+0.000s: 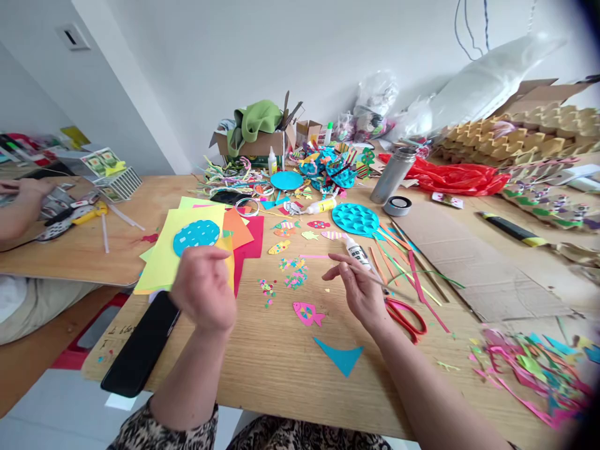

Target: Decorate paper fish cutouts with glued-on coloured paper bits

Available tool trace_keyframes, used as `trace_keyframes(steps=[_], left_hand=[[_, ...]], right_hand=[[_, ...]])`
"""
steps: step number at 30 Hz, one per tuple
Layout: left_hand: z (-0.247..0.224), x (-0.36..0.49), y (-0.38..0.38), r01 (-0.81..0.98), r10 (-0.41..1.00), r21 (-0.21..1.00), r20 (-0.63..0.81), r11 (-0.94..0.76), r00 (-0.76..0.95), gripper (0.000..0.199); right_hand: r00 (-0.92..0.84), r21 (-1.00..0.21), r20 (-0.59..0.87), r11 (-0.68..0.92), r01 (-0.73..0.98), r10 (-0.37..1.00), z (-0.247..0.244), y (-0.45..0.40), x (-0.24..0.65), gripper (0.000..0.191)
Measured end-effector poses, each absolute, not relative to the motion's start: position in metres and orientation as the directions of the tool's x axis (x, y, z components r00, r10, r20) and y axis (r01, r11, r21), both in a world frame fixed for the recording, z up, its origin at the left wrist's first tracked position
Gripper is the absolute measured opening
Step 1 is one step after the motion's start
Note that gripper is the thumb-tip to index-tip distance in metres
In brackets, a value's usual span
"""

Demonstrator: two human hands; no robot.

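Note:
My left hand is raised over the yellow paper sheets, fingers curled and slightly blurred; anything inside them is hidden. Between the thumb and fingers of my right hand lies a thin wooden stick, slanting down to the right. Below and between the hands, a pink paper fish with coloured dots rests on the table, near a blue paper scrap. Small confetti dots are heaped above the fish. Several finished paper fish, such as a yellow one, lie farther back. A white glue bottle lies behind my right hand.
Red-handled scissors lie beside my right wrist. A black phone is at the left edge, a cardboard sheet at right. Behind stand a metal flask and a blue scaled paper disc. Another person's hand is at far left.

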State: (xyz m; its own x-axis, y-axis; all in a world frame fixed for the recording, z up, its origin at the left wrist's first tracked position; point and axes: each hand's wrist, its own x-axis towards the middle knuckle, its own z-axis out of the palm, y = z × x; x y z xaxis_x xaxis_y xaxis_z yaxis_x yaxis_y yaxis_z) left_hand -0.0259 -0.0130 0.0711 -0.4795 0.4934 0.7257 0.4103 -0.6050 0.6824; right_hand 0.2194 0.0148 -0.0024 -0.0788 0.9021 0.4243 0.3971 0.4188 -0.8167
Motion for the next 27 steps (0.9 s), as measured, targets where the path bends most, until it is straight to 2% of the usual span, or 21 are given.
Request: trace_keyframes(steps=[4, 8, 13, 22, 27], left_hand=[[0.035, -0.015, 0.014, 0.637, 0.621, 0.592, 0.753, -0.494, -0.218, 0.021], [0.0, -0.015, 0.026, 0.675, 0.678, 0.563, 0.725, -0.477, -0.126, 0.018], [-0.018, -0.02, 0.033, 0.709, 0.706, 0.558, 0.698, -0.432, -0.12, 0.018], [-0.017, -0.022, 0.033, 0.711, 0.718, 0.579, 0.679, -0.399, -0.15, 0.019], [-0.017, -0.021, 0.033, 0.693, 0.739, 0.605, 0.656, -0.393, -0.154, 0.02]], right_hand=[[0.001, -0.864, 0.415, 0.394, 0.313, 0.91, 0.003, 0.019, 0.215, 0.038], [-0.054, -0.878, 0.365, 0.363, 0.31, 0.929, 0.008, 0.03, 0.209, 0.042], [-0.156, -0.848, 0.307, 0.344, 0.403, 0.939, 0.006, 0.054, 0.193, 0.044], [-0.341, -0.63, 0.451, 0.565, 0.533, 0.825, -0.017, 0.065, 0.173, 0.035], [-0.404, -0.59, 0.451, 0.606, 0.534, 0.796, -0.019, 0.067, 0.175, 0.029]])
